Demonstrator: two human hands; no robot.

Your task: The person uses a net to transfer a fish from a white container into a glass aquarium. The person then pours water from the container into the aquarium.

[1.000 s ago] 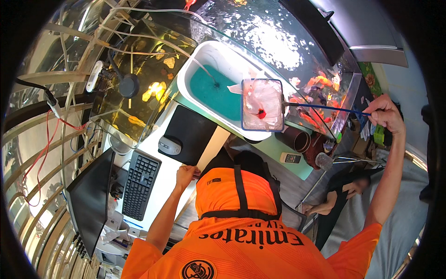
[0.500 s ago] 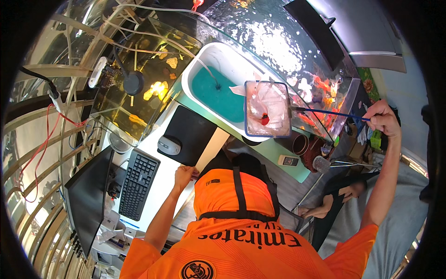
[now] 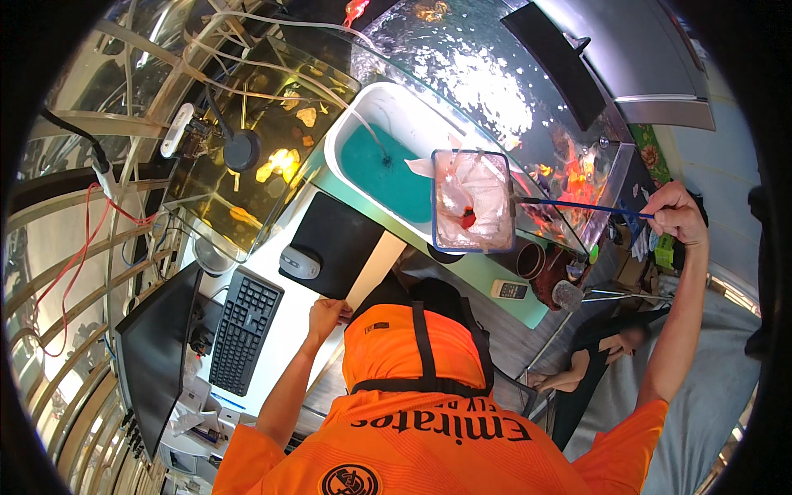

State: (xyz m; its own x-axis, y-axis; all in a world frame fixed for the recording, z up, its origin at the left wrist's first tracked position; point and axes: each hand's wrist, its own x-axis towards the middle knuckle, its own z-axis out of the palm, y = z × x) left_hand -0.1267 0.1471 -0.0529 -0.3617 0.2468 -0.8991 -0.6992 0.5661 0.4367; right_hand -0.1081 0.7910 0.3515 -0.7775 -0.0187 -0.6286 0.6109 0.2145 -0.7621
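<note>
My right hand (image 3: pixel 678 212) is closed round the end of the thin blue handle of a fish net (image 3: pixel 493 223), stretched out far to the right. In the net's pale, square-framed mesh lies a white fish with a red head (image 3: pixel 468 218); its pale tail sticks out past the left rim. The net hangs over the right end of a white tub (image 3: pixel 334 153) holding blue-green water and a thin air tube. My left hand (image 3: pixel 329 318) is closed at the desk's edge, near the black mouse pad (image 3: pixel 330 239); whatever its fingers may hold is hidden.
Behind the tub stands a large glass fish tank (image 3: pixel 577 235) with red and orange fish. A smaller tank (image 3: pixel 186 219) is at the left. A mouse (image 3: pixel 299 262), keyboard (image 3: pixel 245 330) and monitor (image 3: pixel 157 355) occupy the desk. Another person (image 3: pixel 569 379) is at the lower right.
The net with the fish has shifted very slightly left relative to the tub, and the whole view has moved a little. Both hands keep their closed grip.
</note>
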